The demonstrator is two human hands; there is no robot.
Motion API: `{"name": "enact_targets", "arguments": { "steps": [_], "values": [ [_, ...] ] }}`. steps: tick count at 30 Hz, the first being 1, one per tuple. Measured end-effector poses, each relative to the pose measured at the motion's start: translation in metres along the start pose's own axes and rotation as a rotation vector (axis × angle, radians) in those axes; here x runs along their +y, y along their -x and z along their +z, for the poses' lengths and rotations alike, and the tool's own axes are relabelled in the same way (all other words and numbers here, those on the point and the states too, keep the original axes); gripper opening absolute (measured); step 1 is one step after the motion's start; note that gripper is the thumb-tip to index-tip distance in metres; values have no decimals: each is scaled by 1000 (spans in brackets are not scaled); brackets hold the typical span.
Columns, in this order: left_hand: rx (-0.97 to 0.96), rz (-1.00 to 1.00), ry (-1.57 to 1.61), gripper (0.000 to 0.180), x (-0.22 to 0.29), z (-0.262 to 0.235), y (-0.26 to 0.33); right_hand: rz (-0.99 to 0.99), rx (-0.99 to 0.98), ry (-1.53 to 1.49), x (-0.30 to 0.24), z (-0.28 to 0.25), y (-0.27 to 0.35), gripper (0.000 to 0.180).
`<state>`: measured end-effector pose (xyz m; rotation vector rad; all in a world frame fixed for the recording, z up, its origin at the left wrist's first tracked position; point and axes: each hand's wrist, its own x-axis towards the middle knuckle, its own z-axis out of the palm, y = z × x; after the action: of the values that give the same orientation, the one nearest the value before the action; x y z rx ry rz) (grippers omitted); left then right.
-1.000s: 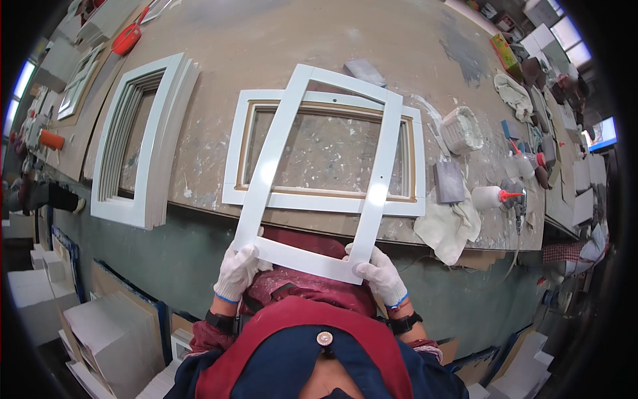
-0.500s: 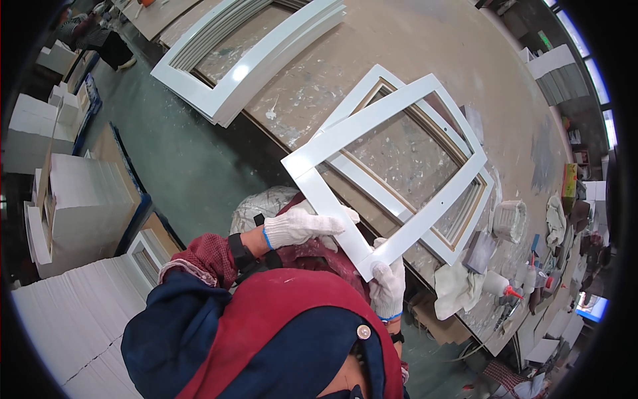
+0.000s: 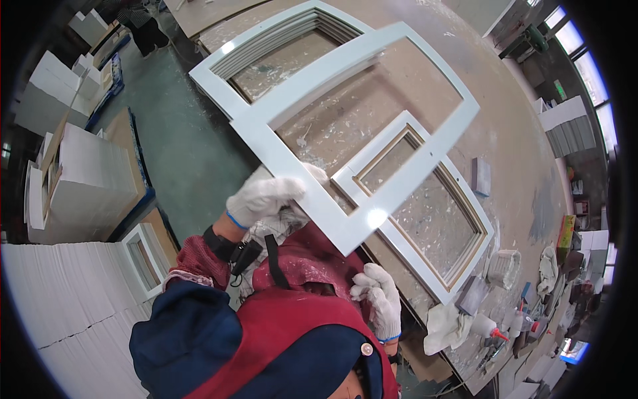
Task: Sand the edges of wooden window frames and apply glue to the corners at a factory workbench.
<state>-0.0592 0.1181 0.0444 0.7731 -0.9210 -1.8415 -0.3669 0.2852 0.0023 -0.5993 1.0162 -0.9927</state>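
My left hand (image 3: pixel 266 196), in a white knitted glove, grips a glossy white rectangular frame (image 3: pixel 332 219) by its near-left rail. The frame is lifted and tilted over the table edge, with one long side slightly bowed. My right hand (image 3: pixel 379 299), gloved alike, is off the frame, close to my red apron; its fingers are loosely bent and apart, with nothing visible in them. Beneath the lifted frame lies a small pile of white frames (image 3: pixel 415 256) with brown inner edges. Farther left, a taller stack of white frames (image 3: pixel 219 83) is partly covered by the held one.
The frames rest on a stained brown worktable (image 3: pixel 525 166). Near its right end are a grey block (image 3: pixel 472 296), a white cloth (image 3: pixel 442 329) and a white bottle with red nozzle (image 3: pixel 484 326). White panels (image 3: pixel 60 286) are stacked at left. A person (image 3: pixel 141 30) stands far left.
The held frame has moved up and left, away from my body, toward the taller stack. My left hand moved with it; my right hand has let go of its near corner.
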Motion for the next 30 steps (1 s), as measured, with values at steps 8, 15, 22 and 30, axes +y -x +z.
{"name": "enact_targets", "arguments": {
  "steps": [8,15,22,30],
  "values": [
    [111,189,40,49,67,-100,-29,67,4,-17,-2,-4,-2,51],
    [226,233,236,44,79,-152,-42,80,12,13,-7,-4,-2,48],
    [534,226,84,34,92,-168,-38,47,104,2,-8,-8,-1,49],
    [995,36,-398,31,131,-152,-12,-5,327,20,-5,-35,30,47]
  ]
}}
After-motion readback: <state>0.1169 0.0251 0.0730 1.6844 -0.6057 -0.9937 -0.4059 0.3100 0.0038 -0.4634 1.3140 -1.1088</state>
